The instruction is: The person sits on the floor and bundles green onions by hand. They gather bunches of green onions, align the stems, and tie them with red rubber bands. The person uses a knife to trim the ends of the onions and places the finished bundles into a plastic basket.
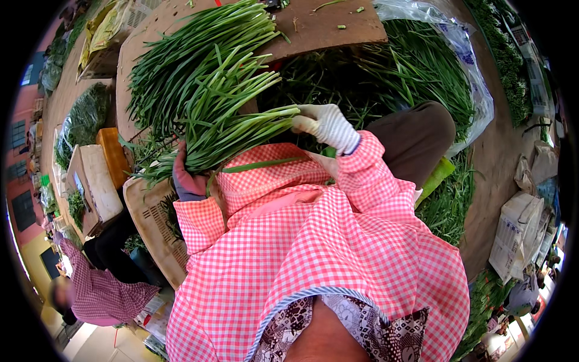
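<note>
A loose bunch of garlic chives [244,129] lies across my lap, pale stem ends to the right and leaf tips to the left. My left hand [187,174], in a dark glove, cups the leafy end from beneath; the leaves hide part of its fingers. In a white knitted glove, my right hand [323,124] has thumb and fingers around the pale stem ends. Just beyond the bunch, a larger pile of garlic chives [194,63] rests on a brown board [325,27]. One loose flat leaf [267,165] lies on my pink checked apron [280,217].
Long greens [420,68] fill a clear plastic bag [481,99] at the far right. A plastic crate [154,226] stands at my left, near an orange block [113,156]. Another person [104,289] sits at the lower left. More greens [445,203] lie beside my right knee.
</note>
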`<state>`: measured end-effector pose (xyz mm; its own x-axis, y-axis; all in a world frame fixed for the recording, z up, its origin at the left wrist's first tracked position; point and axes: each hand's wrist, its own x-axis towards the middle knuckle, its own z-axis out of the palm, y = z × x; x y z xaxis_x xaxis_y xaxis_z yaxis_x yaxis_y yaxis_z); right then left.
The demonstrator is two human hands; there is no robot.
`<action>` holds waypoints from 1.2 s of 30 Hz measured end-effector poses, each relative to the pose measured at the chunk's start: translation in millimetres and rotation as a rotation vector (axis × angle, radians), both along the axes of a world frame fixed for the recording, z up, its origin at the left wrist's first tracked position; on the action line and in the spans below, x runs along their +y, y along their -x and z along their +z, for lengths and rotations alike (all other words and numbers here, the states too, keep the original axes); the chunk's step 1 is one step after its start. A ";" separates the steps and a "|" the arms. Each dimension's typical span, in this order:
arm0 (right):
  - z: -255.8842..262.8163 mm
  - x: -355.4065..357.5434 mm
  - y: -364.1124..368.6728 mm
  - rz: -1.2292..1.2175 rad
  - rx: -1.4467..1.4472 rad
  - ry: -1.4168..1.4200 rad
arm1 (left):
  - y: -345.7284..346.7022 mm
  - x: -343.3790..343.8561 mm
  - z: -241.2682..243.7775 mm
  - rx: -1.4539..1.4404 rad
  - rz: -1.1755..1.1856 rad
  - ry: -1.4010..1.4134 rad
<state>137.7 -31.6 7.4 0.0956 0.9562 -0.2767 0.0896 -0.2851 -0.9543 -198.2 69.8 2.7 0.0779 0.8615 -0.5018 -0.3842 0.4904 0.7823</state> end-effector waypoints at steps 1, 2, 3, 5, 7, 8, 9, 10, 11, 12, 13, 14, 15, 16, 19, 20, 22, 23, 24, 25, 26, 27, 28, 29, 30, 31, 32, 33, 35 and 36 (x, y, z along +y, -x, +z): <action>7.2 4.5 9.1 0.009 0.048 0.032 | 0.0 -0.1 0.2 -0.012 0.011 -0.010; 18.3 8.4 15.6 -0.009 0.118 0.086 | -1.9 -0.6 0.2 -0.023 0.022 -0.020; 18.1 9.2 17.3 -0.075 0.157 0.069 | -3.8 -2.3 0.0 -0.043 0.038 -0.028; 13.0 10.5 20.6 -0.208 0.233 0.034 | -5.0 -4.1 4.6 -0.070 0.027 -0.026; 4.1 9.0 17.3 -0.313 0.238 -0.012 | -6.2 -5.0 3.5 -0.096 -0.005 -0.039; 2.7 7.0 12.9 -0.334 0.226 -0.009 | -6.2 -4.8 2.1 -0.096 -0.001 -0.026; 3.1 4.8 7.7 -0.357 0.217 -0.006 | -5.3 -3.9 0.3 -0.093 0.001 -0.015; 11.6 2.8 -1.0 -0.375 0.236 -0.030 | -2.4 -4.7 -0.6 -0.087 0.010 -0.003; 21.2 -3.1 -13.9 -0.397 0.227 -0.007 | 0.5 -5.1 -2.0 -0.077 0.004 -0.015; 15.6 -10.0 -25.9 -0.487 0.187 -0.064 | 2.3 -4.0 -4.2 -0.072 -0.007 -0.027; 6.4 -15.8 -38.6 -0.577 0.147 -0.121 | 2.9 -2.3 -5.4 -0.067 -0.019 -0.039; -5.0 -23.9 -54.2 -0.623 0.128 -0.085 | 1.5 -1.7 -4.9 -0.060 0.002 -0.034; -12.2 -29.4 -63.4 -0.668 0.109 -0.048 | -0.6 -2.3 -3.8 -0.052 0.023 -0.027; -6.1 -29.4 -63.0 -0.662 -0.050 -0.009 | -3.1 -2.6 -3.1 -0.045 0.038 -0.018; -32.1 -26.9 -57.9 -0.141 -0.764 0.142 | -0.1 -3.5 -6.9 -0.039 0.031 -0.005; -26.6 -24.7 -44.1 -0.065 -0.777 0.197 | -0.8 -2.6 -6.8 -0.046 0.035 -0.015; -21.5 -21.3 -17.9 -0.002 -0.421 0.122 | -1.0 -3.0 -7.9 -0.059 0.049 -0.027; -17.9 -19.8 -2.5 -0.024 -0.181 0.076 | -0.8 -4.0 -8.2 -0.050 0.046 -0.035; -11.3 -17.0 10.8 -0.041 -0.069 0.023 | -0.6 -4.9 -8.6 -0.046 0.048 -0.046; -5.8 -13.2 20.5 -0.061 0.047 -0.034 | -1.4 -5.1 -8.0 -0.037 0.046 -0.063; -3.2 -7.3 27.3 -0.117 0.135 0.038 | -3.3 -5.7 -5.8 -0.044 0.055 -0.044; -0.5 -1.4 33.4 -0.168 0.220 0.114 | -5.8 -7.4 -2.4 -0.054 0.068 -0.022; 2.4 2.2 36.2 -0.219 0.305 0.189 | -7.9 -9.0 0.2 -0.063 0.081 -0.001; 7.2 3.6 36.4 -0.246 0.328 0.155 | -10.1 -9.9 1.2 -0.058 0.096 -0.003; 12.9 4.6 37.1 -0.270 0.352 0.120 | -11.9 -10.6 1.6 -0.054 0.113 -0.005; 15.7 5.7 37.8 -0.295 0.376 0.086 | -12.1 -10.8 2.0 -0.050 0.130 -0.007; 10.4 6.2 39.0 -0.314 0.399 0.044 | -10.6 -10.8 2.7 -0.024 0.119 -0.018; 7.6 4.5 39.3 -0.317 0.419 0.052 | -9.6 -10.8 2.2 -0.002 0.107 -0.027; 2.0 -0.9 39.0 -0.325 0.461 0.068 | -8.2 -10.2 1.8 0.004 0.091 -0.014; -6.5 -2.1 39.0 -0.300 0.435 0.086 | -7.4 -9.6 2.6 -0.008 0.087 0.009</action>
